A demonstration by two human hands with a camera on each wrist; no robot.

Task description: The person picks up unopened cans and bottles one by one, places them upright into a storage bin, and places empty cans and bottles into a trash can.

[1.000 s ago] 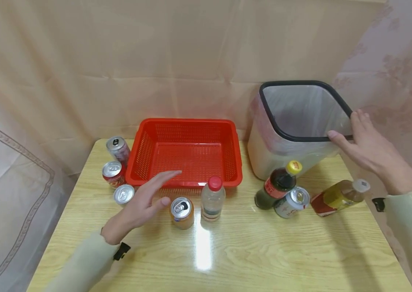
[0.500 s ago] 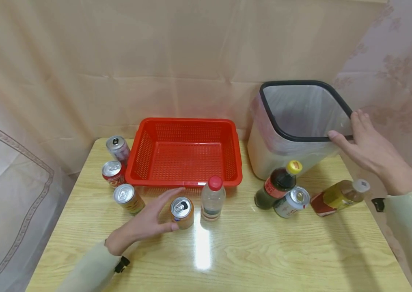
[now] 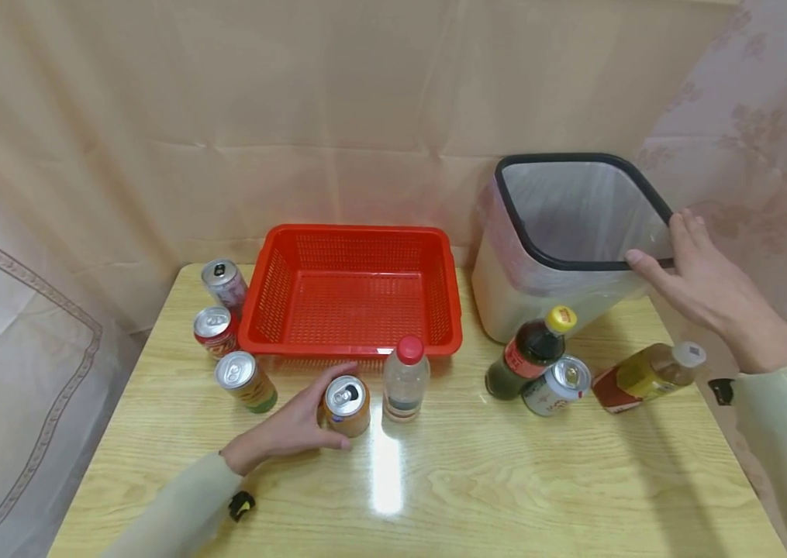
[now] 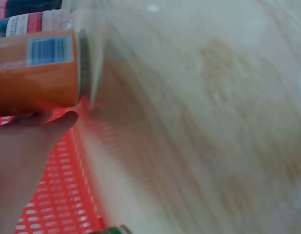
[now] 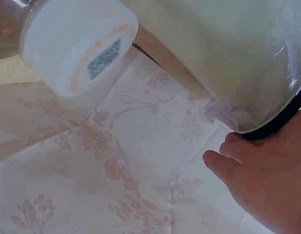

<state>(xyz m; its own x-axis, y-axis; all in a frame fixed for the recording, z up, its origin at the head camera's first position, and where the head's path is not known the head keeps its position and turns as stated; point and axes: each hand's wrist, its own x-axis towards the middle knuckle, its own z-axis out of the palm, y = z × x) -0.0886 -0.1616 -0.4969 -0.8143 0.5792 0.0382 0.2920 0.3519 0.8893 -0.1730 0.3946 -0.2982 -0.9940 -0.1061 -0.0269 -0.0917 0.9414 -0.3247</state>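
Observation:
My left hand (image 3: 295, 426) spreads around an orange can (image 3: 347, 415), its index finger behind and its thumb stretched across the front. The can stands upright with its tab end up. In the left wrist view the fingers lie right beside the orange can (image 4: 40, 78); part of the hand is cut off. My right hand (image 3: 724, 298) rests on the near right corner of the black rim (image 3: 574, 266) of a lined bin, fingers fairly straight. Right of the orange can stands a clear bottle (image 3: 405, 384) with a red cap.
A red basket (image 3: 344, 350) sits behind. Left of it stand a pink can (image 3: 231, 293), a red can (image 3: 220, 341) and a yellow-green can (image 3: 253, 387). Before the bin are a cola bottle (image 3: 522, 360), a white can (image 3: 545, 397) and a tea bottle (image 3: 644, 380).
My left hand has come down and toward me, then right, from over the cans and basket edge to around the orange can. My right hand has stayed on the bin rim.

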